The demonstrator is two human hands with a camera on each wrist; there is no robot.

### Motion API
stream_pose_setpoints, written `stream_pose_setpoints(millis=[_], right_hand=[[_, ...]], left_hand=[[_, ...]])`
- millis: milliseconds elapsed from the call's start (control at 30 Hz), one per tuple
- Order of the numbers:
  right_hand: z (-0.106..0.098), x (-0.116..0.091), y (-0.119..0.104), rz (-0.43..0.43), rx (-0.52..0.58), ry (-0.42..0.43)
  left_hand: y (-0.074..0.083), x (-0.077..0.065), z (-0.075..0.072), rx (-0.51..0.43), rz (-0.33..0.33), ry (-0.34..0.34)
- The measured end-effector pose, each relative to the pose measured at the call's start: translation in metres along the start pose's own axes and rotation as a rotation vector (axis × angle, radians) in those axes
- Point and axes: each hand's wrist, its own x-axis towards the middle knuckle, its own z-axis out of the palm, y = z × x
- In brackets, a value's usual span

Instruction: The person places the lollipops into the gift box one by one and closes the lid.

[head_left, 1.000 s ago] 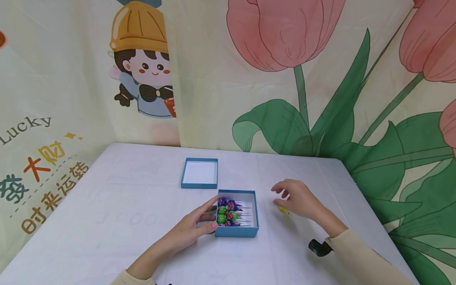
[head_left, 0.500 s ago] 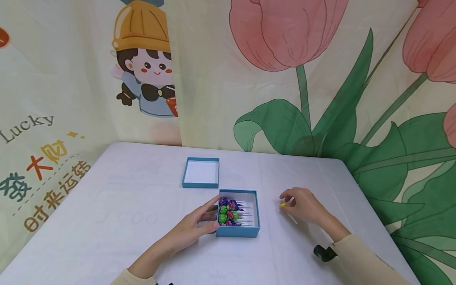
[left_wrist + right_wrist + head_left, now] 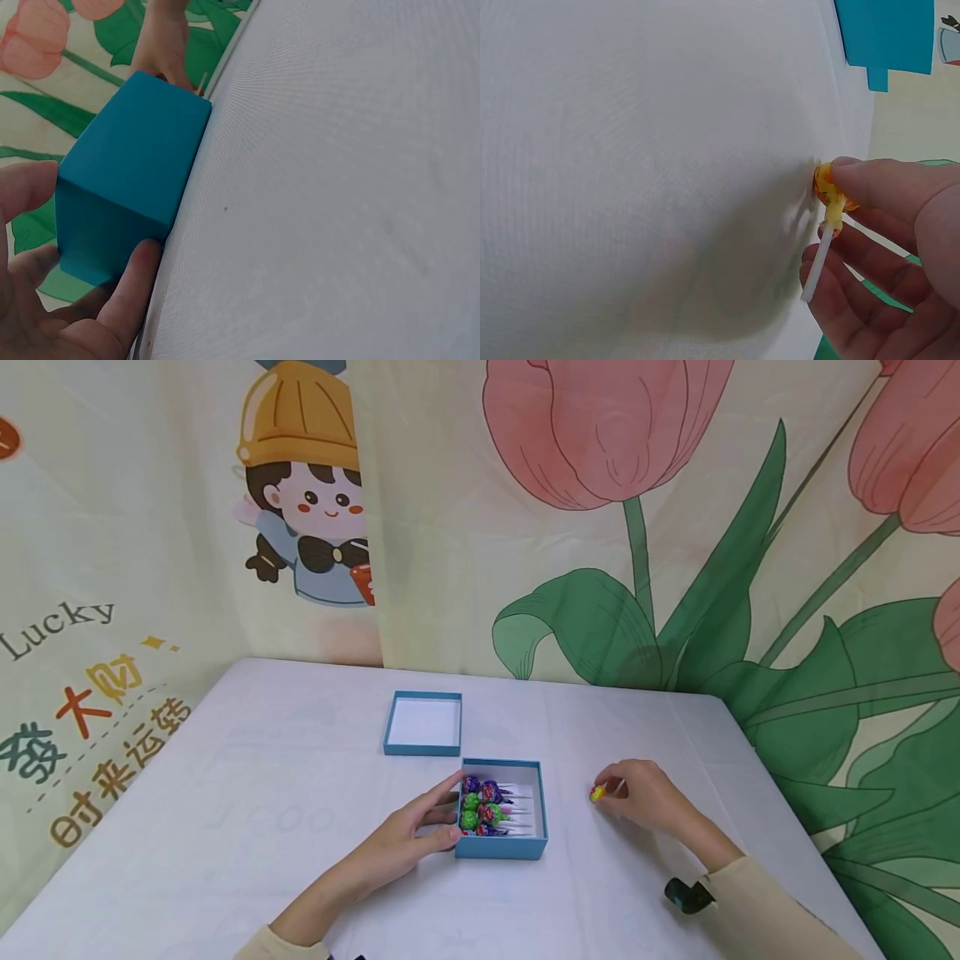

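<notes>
In the head view my left hand (image 3: 408, 831) holds the left side of a blue box (image 3: 501, 848), thumb at its near corner and index finger at the far one. The left wrist view shows fingers against the blue box wall (image 3: 135, 150). Inside lie several lollipops (image 3: 487, 793) in purple and green wrappers, white sticks pointing right. To the right, my right hand (image 3: 645, 793) pinches a lollipop (image 3: 597, 793) by its yellow head. In the right wrist view the white stick (image 3: 817, 266) of this lollipop slants down past the fingers.
A blue-rimmed lid (image 3: 422, 749), white inside, lies behind the box to the left. All stands on a table with a white cloth (image 3: 225, 827). A printed backdrop (image 3: 435, 527) with tulips rises behind the table.
My right hand has come down on the yellow lollipop, pinched it and turned it, shifting slightly right. The left hand stays at the box.
</notes>
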Motion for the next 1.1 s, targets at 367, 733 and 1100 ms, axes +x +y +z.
stream_pose_setpoints(millis=[367,733,1100], right_hand=[[-0.002,0.001,-0.005,-0.029,-0.011,-0.01],[-0.012,0.005,-0.024,-0.1,0.003,0.02],[-0.025,0.006,-0.074,-0.195,0.063,0.011]], left_hand=[[0.0,0.0,0.0,-0.007,-0.011,-0.002],[0.002,0.0,0.0,-0.001,-0.013,-0.001],[0.003,0.0,0.0,-0.006,-0.019,0.001]])
